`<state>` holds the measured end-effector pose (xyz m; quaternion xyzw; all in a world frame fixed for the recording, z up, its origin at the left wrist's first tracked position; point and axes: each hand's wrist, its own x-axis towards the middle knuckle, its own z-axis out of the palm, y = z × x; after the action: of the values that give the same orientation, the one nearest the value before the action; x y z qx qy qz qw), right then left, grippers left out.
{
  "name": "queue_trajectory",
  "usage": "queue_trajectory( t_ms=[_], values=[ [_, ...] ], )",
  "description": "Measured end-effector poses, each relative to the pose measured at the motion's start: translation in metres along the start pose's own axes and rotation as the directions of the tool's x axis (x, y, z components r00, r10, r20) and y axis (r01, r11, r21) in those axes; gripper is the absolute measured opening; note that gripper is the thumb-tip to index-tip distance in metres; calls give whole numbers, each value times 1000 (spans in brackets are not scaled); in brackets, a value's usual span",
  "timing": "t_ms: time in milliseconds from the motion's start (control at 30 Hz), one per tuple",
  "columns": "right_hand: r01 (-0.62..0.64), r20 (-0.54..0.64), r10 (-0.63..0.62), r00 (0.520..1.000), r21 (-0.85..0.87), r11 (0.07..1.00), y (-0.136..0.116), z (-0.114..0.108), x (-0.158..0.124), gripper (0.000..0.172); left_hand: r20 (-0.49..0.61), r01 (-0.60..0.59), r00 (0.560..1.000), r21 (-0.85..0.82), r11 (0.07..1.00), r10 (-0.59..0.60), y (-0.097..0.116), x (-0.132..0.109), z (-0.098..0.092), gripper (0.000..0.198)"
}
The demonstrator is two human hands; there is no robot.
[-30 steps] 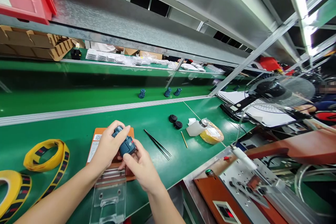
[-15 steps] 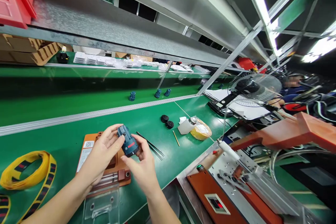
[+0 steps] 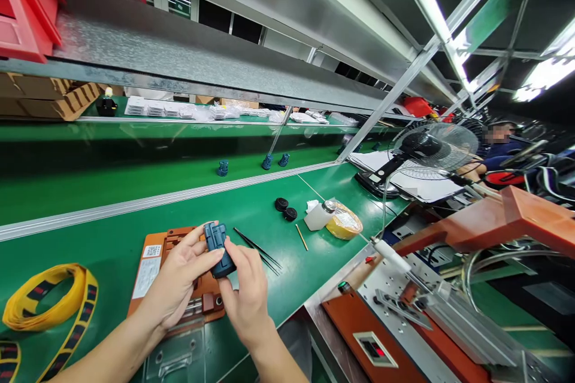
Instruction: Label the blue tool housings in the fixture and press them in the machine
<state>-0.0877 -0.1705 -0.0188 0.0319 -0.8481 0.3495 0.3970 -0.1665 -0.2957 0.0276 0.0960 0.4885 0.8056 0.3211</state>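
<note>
A dark blue plastic housing (image 3: 215, 238), shaped like a small power-tool battery, is held between both hands above the bench. My left hand (image 3: 182, 269) pinches its left side, the thumb lying across its face. My right hand (image 3: 247, 284) grips the lower right part with thumb and fingers. Behind and below the hands lies an orange fixture (image 3: 147, 251) with a label and a clear hinged plate (image 3: 175, 350), partly hidden by my left arm. Black tweezers (image 3: 258, 248) rest on the green bench just right of the housing.
Yellow label tape (image 3: 81, 287) lies at left. Two black round parts (image 3: 286, 208), a cotton swab (image 3: 302, 237), a white bottle (image 3: 320, 215) and a tape roll (image 3: 345, 221) sit rightward. Similar blue housings (image 3: 223, 168) stand beyond the rail. A fan (image 3: 422, 146) and an orange-framed machine (image 3: 485, 227) are at right.
The housing has been turned in my hands, so the red lettering that showed before is out of sight. My right fingers have moved up onto its side.
</note>
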Motion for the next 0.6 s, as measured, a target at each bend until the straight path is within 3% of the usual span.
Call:
queue_trajectory(
  t_ms=[67,133,233,300,367,433,500,600],
  values=[
    [6,-10,-6,1000,13,1000,-1,2,-2,66,-4,-1,1000,-9,1000,1,0,0,1,65],
    [-135,-25,140,990,142,981,-3,3,-1,61,-36,8,999,-8,1000,-8,-1,-1,2,71],
    [-432,71,451,890,449,782,-6,2,4,54,-68,36,997,25,999,-34,-1,-2,1,73],
    [-513,156,533,832,584,629,-6,0,8,55,-69,44,997,58,997,-40,-1,-3,1,75],
    [-519,176,547,818,635,572,-5,-1,9,57,-60,39,998,78,996,-34,-1,-4,3,83],
    [-515,153,546,824,604,608,-5,-1,7,55,-63,36,998,83,996,-31,-2,-6,6,93],
    [-471,84,496,865,478,741,-3,0,2,49,-85,43,996,65,997,-38,-6,-8,10,101],
    [-232,-46,245,968,193,953,5,2,-12,55,-126,49,991,-10,999,-50,-19,-10,15,103]
  ],
)
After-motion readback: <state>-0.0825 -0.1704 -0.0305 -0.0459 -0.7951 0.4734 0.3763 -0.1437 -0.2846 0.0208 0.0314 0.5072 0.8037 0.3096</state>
